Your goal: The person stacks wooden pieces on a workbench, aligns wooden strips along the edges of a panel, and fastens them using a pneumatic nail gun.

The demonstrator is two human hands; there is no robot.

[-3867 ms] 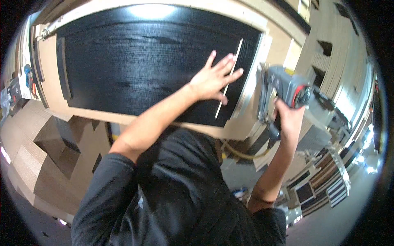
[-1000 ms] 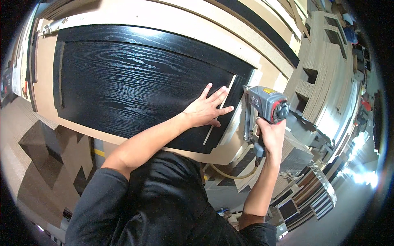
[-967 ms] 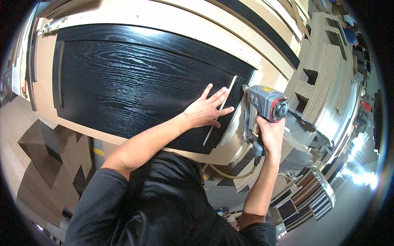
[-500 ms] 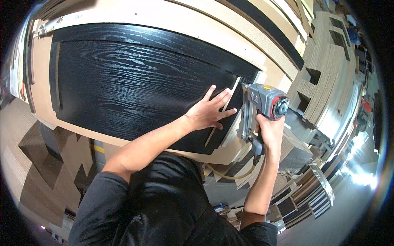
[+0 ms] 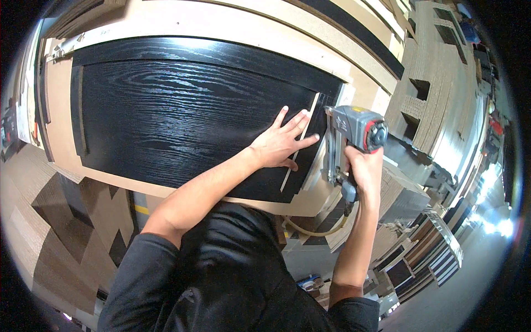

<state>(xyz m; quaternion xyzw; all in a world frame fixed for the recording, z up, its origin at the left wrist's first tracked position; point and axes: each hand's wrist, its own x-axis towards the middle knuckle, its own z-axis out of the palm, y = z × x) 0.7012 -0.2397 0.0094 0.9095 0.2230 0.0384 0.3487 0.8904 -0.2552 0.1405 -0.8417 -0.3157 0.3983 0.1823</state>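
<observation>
A black wood-grain panel (image 5: 177, 116) with a raised border lies flat before me. My left hand (image 5: 281, 145) rests on its right part, fingers spread, over a dark strip with a pale edge (image 5: 313, 110). The fingertips and thumb reach across that strip. My right hand (image 5: 365, 170) is wrapped round the handle of a grey nail gun (image 5: 354, 123) with a red ring at its rear cap. The gun's nose is at the panel's right end, close to the border piece; whether it touches is hard to tell. A yellowish air hose (image 5: 316, 233) curves away below the gun.
Beneath the panel is a light tan board (image 5: 133, 186). Pale long boards (image 5: 221, 22) run along the far side. Stacked boards with cut-outs (image 5: 437, 94) stand at the right, and more piled boards (image 5: 61, 221) lie at the lower left. Cut strips (image 5: 420, 260) sit lower right.
The view has shifted slightly, so the panel sits a little higher in the picture. The nail gun's nose has moved slightly nearer me along the panel's right end. Both hands keep their poses.
</observation>
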